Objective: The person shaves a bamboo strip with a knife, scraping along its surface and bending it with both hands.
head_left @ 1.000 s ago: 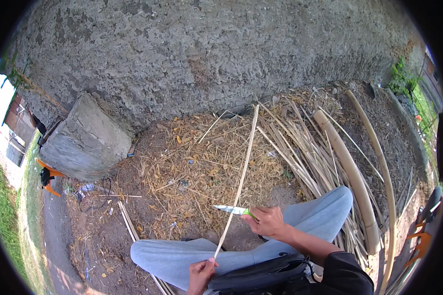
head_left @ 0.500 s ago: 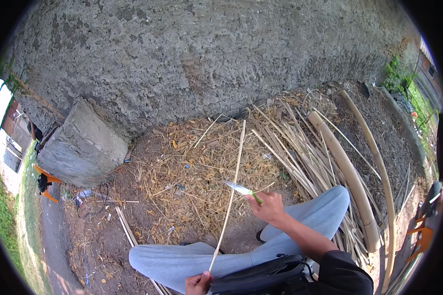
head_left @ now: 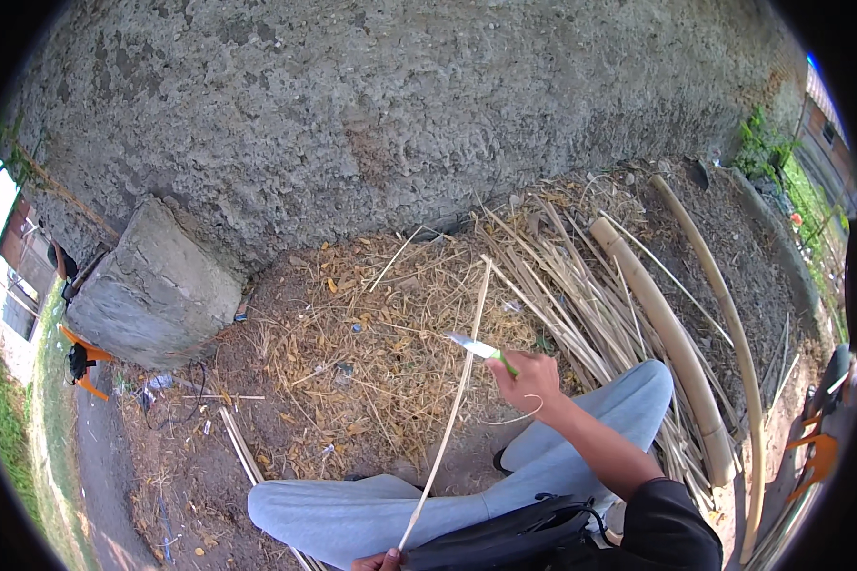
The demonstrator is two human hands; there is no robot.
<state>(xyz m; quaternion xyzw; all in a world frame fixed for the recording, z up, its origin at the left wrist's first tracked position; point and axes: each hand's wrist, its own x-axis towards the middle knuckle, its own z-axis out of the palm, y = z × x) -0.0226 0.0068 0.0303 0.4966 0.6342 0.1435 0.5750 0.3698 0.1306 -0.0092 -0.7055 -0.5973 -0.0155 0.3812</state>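
My right hand (head_left: 528, 381) is closed round the green handle of a small knife (head_left: 478, 348). Its blade lies across a long, thin bamboo strip (head_left: 448, 433), touching it or very close, above its middle. At the lower edge, my left hand (head_left: 379, 561) pinches the near end of the strip; part of that hand is cut off by the picture's edge. The strip slants up and away from me, its far end over the shavings. A thin curled shaving (head_left: 516, 419) hangs below my right hand.
Bamboo shavings (head_left: 362, 333) cover the ground ahead. Split bamboo strips (head_left: 581, 295) lie piled at right, beside a thick bamboo pole (head_left: 667, 333) and a thinner curved one (head_left: 724, 295). A rough wall (head_left: 381, 114) rises behind; a concrete block (head_left: 157, 285) stands left.
The knife and my right hand have shifted slightly right. The strip's far end has swung right and come lower. A curled shaving now shows by my right hand; my left hand sits lower.
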